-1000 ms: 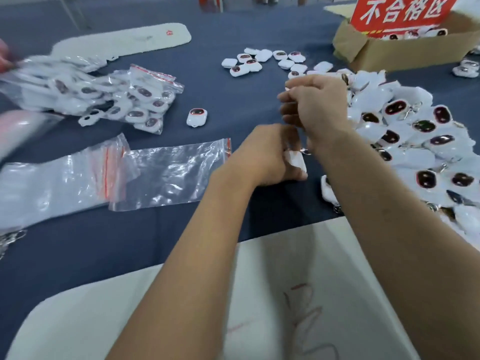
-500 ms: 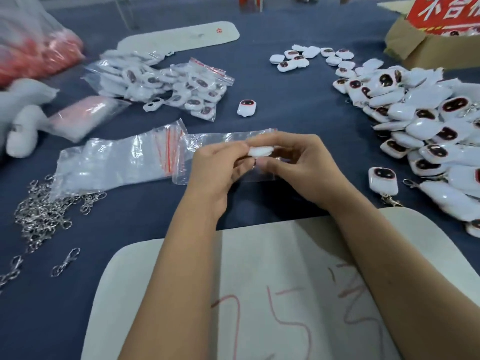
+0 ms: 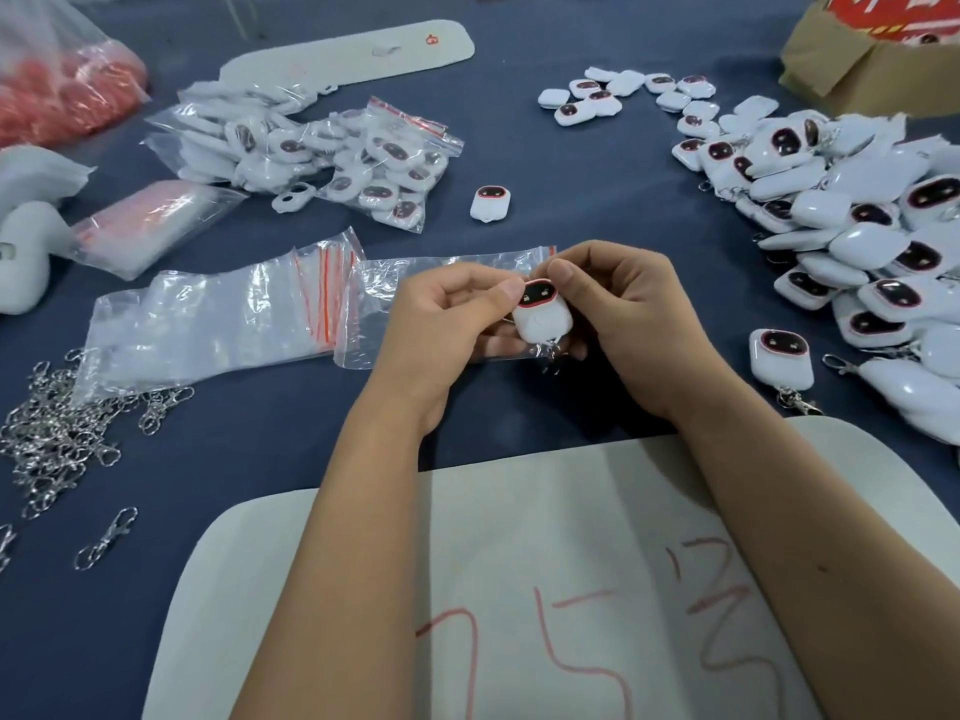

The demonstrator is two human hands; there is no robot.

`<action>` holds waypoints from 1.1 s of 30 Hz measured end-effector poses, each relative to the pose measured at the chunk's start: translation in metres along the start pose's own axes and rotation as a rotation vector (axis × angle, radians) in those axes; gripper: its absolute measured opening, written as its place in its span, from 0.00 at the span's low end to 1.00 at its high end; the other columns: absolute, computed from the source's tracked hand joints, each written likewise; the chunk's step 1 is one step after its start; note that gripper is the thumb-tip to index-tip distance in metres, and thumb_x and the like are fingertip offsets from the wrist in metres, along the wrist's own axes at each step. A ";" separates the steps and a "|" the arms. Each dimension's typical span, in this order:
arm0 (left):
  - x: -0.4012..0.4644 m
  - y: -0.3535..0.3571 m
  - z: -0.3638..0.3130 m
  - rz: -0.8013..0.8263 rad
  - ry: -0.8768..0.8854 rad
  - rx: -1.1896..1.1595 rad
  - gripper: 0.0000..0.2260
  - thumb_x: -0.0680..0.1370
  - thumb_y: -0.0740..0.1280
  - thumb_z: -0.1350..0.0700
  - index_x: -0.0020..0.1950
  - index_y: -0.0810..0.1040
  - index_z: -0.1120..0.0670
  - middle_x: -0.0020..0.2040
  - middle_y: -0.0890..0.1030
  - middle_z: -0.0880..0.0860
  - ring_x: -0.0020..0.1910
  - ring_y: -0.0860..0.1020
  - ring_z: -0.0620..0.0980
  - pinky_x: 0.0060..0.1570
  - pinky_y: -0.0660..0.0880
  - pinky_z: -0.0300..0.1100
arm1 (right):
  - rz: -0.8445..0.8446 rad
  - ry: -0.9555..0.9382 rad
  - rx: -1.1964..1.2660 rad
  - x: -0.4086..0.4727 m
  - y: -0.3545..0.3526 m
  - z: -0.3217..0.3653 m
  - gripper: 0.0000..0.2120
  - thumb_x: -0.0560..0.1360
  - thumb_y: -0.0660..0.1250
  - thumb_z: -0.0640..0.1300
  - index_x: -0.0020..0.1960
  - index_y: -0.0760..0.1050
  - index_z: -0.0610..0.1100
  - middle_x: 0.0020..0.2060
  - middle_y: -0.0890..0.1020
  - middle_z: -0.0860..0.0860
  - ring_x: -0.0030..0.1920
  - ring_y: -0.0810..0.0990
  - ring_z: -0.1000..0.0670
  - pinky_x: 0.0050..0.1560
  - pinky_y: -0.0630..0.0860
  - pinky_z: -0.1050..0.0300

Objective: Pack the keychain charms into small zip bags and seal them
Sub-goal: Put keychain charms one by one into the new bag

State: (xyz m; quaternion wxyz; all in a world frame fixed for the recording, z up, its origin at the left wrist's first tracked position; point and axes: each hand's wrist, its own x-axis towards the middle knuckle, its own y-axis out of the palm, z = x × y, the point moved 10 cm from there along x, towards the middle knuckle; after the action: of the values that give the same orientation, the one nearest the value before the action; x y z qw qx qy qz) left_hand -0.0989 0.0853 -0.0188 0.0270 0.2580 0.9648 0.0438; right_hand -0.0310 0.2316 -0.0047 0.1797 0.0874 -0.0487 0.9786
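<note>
Dark blue cloth covers the worktop (image 3: 260, 511), and nearest the viewer lies a pale rounded board (image 3: 519, 589) with red scrawled marks. Just beyond it both hands meet over the cloth: the left hand (image 3: 441, 324) and right hand (image 3: 628, 324) share one grip, thumbs and curled fingers pinching a charm (image 3: 543, 317), a glossy white rounded block with a dark red-rimmed face. Its long axis runs near to far, face end pointing away, a bit of metal clasp showing at its near end. Under the hands lies a crinkled clear zip bag (image 3: 415, 283), red-lined mouth at the right. Left sits a tangle of shiny metal clasps (image 3: 57, 439). Right rises a heap of loose charms (image 3: 857, 241). Farther left, filled bags (image 3: 322, 153) lie piled; a cardboard box (image 3: 852, 70) stands far right.
</note>
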 end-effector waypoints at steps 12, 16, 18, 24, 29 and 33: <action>-0.002 0.003 -0.009 0.001 0.031 -0.044 0.05 0.81 0.70 0.60 0.54 0.86 0.57 0.46 0.87 0.56 0.42 0.85 0.52 0.38 0.81 0.42 | 0.098 -0.043 0.168 -0.001 0.008 0.002 0.06 0.82 0.67 0.39 0.55 0.82 0.42 0.45 0.86 0.43 0.40 0.80 0.43 0.34 0.78 0.55; -0.003 0.004 -0.010 0.010 0.037 -0.046 0.05 0.81 0.70 0.60 0.54 0.86 0.56 0.49 0.87 0.56 0.46 0.85 0.54 0.41 0.83 0.45 | 0.098 -0.058 0.162 -0.001 0.006 0.003 0.06 0.81 0.67 0.40 0.56 0.82 0.42 0.45 0.86 0.42 0.41 0.80 0.41 0.35 0.78 0.53; -0.003 0.004 -0.011 0.013 0.040 -0.040 0.05 0.81 0.70 0.60 0.54 0.86 0.55 0.49 0.87 0.55 0.47 0.86 0.53 0.41 0.82 0.45 | 0.097 -0.065 0.153 -0.002 0.006 0.004 0.07 0.82 0.67 0.39 0.57 0.82 0.41 0.46 0.86 0.42 0.42 0.81 0.43 0.35 0.79 0.53; -0.001 0.002 -0.011 0.004 0.060 -0.036 0.06 0.82 0.69 0.60 0.55 0.86 0.57 0.51 0.87 0.56 0.49 0.86 0.53 0.41 0.83 0.45 | 0.080 -0.076 0.125 -0.002 0.004 0.006 0.07 0.81 0.67 0.39 0.56 0.82 0.43 0.46 0.85 0.43 0.42 0.82 0.47 0.37 0.79 0.53; 0.001 -0.006 -0.008 -0.140 0.090 -0.048 0.05 0.81 0.70 0.61 0.53 0.86 0.56 0.51 0.87 0.56 0.45 0.85 0.50 0.37 0.79 0.36 | 0.061 -0.030 0.112 -0.001 0.006 0.000 0.08 0.81 0.69 0.38 0.60 0.80 0.39 0.48 0.85 0.38 0.40 0.82 0.46 0.37 0.80 0.53; 0.003 -0.012 -0.001 -0.340 0.104 -0.183 0.04 0.81 0.71 0.62 0.53 0.85 0.59 0.50 0.87 0.58 0.44 0.85 0.48 0.39 0.79 0.36 | 0.024 0.010 0.099 -0.001 0.004 -0.004 0.08 0.79 0.72 0.34 0.58 0.81 0.38 0.42 0.86 0.39 0.36 0.83 0.46 0.35 0.80 0.56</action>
State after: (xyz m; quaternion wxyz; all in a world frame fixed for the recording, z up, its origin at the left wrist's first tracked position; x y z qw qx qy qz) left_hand -0.1073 0.0767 -0.0195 0.0075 0.0853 0.9865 0.1392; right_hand -0.0325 0.2283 -0.0094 0.1639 0.0906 -0.0005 0.9823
